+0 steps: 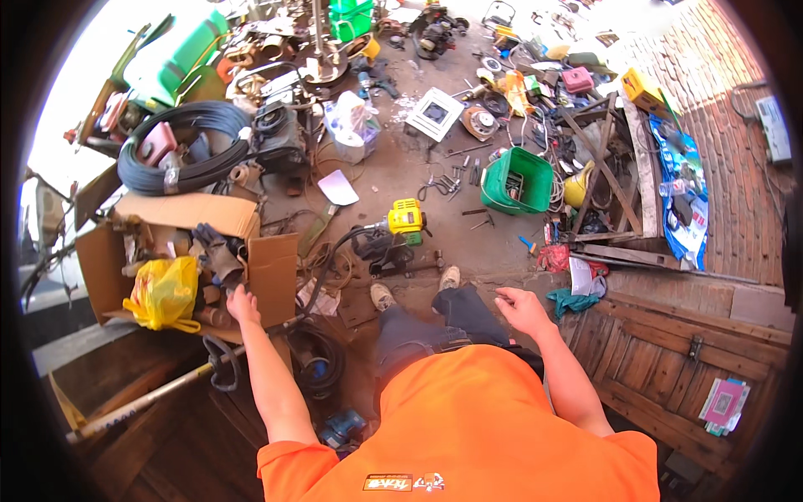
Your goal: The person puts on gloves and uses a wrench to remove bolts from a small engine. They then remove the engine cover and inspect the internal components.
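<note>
My left hand (243,306) is at the right side of an open cardboard box (273,268). Its fingers are pinched together at the lower end of a dark grey work glove (219,255), whose finger end points up over the box. A yellow plastic bag (165,293) sits in the box beside the glove, among assorted parts. Out to my right, my right hand (522,311) hangs in the air with loosely bent, parted fingers and holds nothing. On the floor ahead of my feet lies a brush cutter with a yellow engine (405,217).
A green bucket (493,191) with tools inside stands ahead to the right, near a wooden frame (640,167). Coiled black hose (138,171) rests behind the box. Loose tools and a white square frame (434,115) lie on the floor. Wooden doors (661,368) are at right.
</note>
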`<state>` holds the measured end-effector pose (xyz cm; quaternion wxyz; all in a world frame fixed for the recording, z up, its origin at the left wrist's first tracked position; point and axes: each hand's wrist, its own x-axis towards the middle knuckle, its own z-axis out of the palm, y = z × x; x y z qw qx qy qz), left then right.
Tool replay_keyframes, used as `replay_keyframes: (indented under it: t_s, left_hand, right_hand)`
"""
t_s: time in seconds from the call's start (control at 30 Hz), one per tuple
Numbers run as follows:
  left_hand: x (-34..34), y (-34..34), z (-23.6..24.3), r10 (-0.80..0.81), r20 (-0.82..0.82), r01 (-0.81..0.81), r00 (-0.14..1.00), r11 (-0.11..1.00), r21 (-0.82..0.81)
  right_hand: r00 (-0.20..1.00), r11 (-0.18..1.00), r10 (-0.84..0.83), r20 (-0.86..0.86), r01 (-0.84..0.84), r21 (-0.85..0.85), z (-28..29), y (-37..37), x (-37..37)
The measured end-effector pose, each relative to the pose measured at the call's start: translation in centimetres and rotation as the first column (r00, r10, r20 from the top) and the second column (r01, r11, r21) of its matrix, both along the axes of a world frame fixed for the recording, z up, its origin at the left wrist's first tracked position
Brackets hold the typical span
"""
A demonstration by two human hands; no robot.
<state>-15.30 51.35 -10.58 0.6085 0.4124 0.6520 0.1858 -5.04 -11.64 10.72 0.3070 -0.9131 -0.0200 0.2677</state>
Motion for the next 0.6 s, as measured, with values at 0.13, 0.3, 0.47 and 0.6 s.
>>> replay_keyframes:
  t_s: [0.13, 0.3, 0.47, 0.6]
  left_hand:
    - [-4.2, -6.7, -3.3, -0.265, -0.078, 0.262, 0.961, 0.964, -0.045]
    - [-4.0, -21.3, -4.7, -0.676, -0.335, 0.549, 0.656, 0.732, -0.403]
    - [2.7, -32.8, -4.7, -0.724, -0.282, 0.579, 0.630, 0.679, -0.451]
    - [8.1, -39.3, -4.6, -0.734, -0.261, 0.615, 0.627, 0.672, -0.412]
  right_hand:
    - [0.992, 0.993, -0.119, -0.044, 0.118, -0.019, -2.1, -5.4, 0.5]
    - [0.974, 0.980, -0.197, -0.110, 0.193, -0.045, -4.4, -12.3, 3.2]
    - [0.979, 0.990, -0.143, -0.144, 0.141, -0.026, -7.6, -20.1, 9.8]
    - [0.980, 0.989, -0.150, -0.133, 0.150, -0.012, -8.9, -26.3, 15.4]
